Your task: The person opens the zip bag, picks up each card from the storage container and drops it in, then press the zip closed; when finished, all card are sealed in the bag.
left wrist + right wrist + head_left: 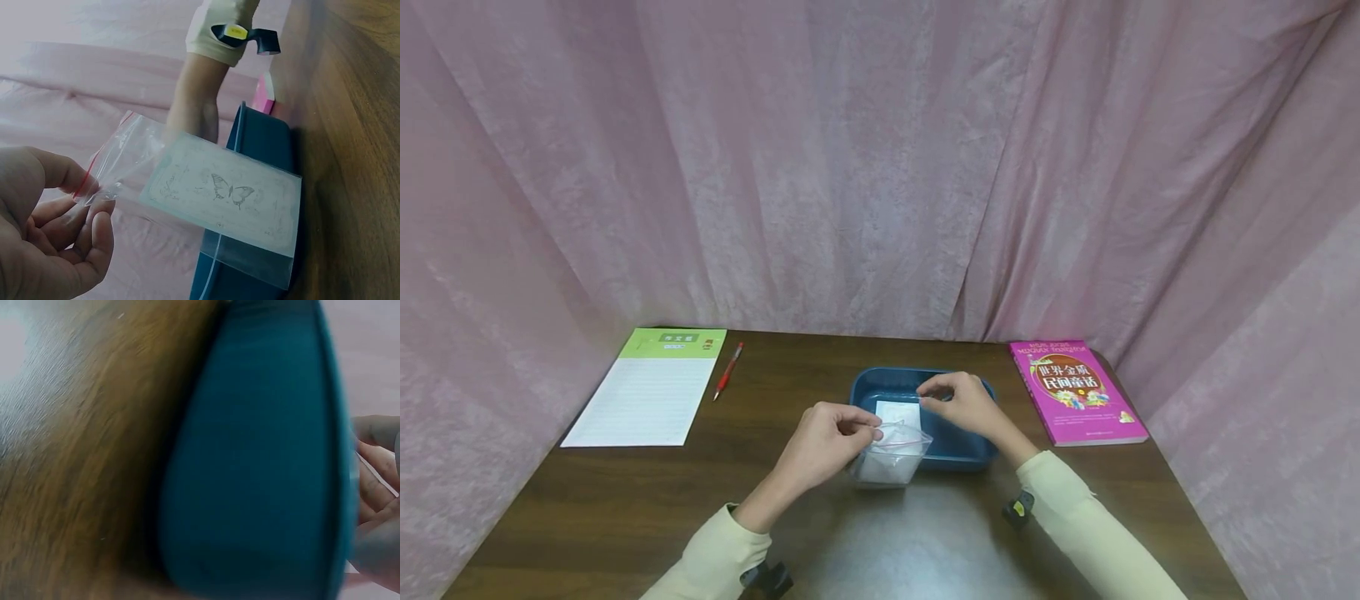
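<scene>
My left hand (831, 442) pinches the top edge of a clear zip bag (917, 446) between thumb and fingers. The bag has a red seal strip and hangs over the near edge of a blue tray (958, 460). In the left wrist view, a pale card (187, 181) with a butterfly drawing shows inside the bag. A white card (895, 410) appears behind the bag, within the tray's outline. Over the tray's right half is my right hand (966, 404), fingers bent and thumb near the index fingertip; I cannot tell whether it holds something. The tray wall partly hides it in the right wrist view.
A lined writing pad (647, 392) with a green header lies at the left, a red pen (727, 372) beside it. On the right is a pink book (1075, 396). Pink curtains (850, 167) enclose the back and sides of the brown wooden table (625, 517).
</scene>
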Tool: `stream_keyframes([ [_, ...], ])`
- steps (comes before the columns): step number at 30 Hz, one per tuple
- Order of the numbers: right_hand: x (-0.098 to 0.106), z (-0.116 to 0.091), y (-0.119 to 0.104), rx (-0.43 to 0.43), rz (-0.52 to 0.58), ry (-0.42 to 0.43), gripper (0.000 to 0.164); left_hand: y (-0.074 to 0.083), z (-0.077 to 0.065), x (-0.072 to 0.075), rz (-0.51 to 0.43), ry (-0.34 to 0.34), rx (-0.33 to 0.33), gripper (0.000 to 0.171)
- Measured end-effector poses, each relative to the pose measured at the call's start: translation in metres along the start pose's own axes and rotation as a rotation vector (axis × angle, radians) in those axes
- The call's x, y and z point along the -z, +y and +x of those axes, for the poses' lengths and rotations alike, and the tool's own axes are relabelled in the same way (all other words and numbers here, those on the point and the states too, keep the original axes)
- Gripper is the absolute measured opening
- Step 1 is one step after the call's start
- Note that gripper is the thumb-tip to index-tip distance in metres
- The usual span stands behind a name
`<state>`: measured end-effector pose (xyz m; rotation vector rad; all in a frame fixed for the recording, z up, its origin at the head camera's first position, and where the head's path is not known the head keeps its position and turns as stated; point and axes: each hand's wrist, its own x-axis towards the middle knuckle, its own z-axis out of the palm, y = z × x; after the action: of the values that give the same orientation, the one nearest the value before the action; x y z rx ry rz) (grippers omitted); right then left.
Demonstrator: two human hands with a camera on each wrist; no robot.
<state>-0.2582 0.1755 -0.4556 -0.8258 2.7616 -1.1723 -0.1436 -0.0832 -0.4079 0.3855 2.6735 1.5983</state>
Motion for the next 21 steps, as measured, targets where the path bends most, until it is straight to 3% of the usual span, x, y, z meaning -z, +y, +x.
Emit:
stream_keyframes([
  [10,-0.016,0.011,0.024,-0.032,-0.027,-0.052,0.023,0.000,0.000,0.001,-0.004,-0.010,-0.006,0.013],
  [21,-0.032,0.019,0.030,-0.092,-0.085,-0.062,0.033,0.001,-0.001,0.000,-0.005,-0.019,-0.021,0.014],
])
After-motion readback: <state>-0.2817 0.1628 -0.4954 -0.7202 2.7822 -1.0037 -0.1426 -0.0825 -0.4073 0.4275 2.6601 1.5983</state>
